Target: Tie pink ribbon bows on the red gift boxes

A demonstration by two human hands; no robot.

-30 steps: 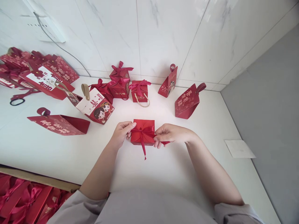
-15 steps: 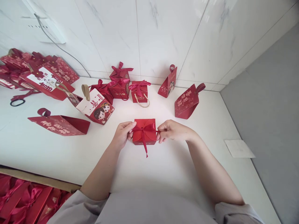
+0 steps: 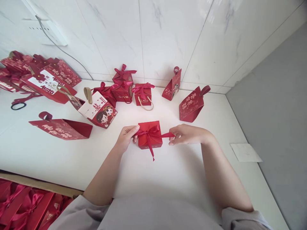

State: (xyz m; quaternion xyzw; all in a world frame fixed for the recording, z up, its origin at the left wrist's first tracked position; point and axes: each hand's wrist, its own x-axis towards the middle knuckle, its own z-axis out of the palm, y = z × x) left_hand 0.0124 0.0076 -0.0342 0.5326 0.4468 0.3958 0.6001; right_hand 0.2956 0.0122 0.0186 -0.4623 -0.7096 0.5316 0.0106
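A small red gift box [image 3: 157, 144] sits on the white table in front of me, tied across its top with a red ribbon bow [image 3: 150, 132]. At the box's left side, my left hand [image 3: 126, 136] is closed, thumb on top, pinching the ribbon's left side. My right hand [image 3: 184, 133] is a little way off to the right, its thumb and forefinger pinching a ribbon tail [image 3: 168, 135] that stretches out from the bow. Another tail hangs down over the box's front edge. The fingers of my left hand are partly hidden.
Behind stand small ribboned boxes [image 3: 143, 99] and red handled boxes [image 3: 192, 105]. More handled boxes [image 3: 59, 128] and scissors [image 3: 18, 106] lie left. A carton [image 3: 72, 191] of ribboned boxes is at lower left. A white card [image 3: 246, 152] lies right.
My right hand has moved right, drawing the ribbon tail out from the bow. The box has turned slightly and shifted a little right. My left hand has barely moved.
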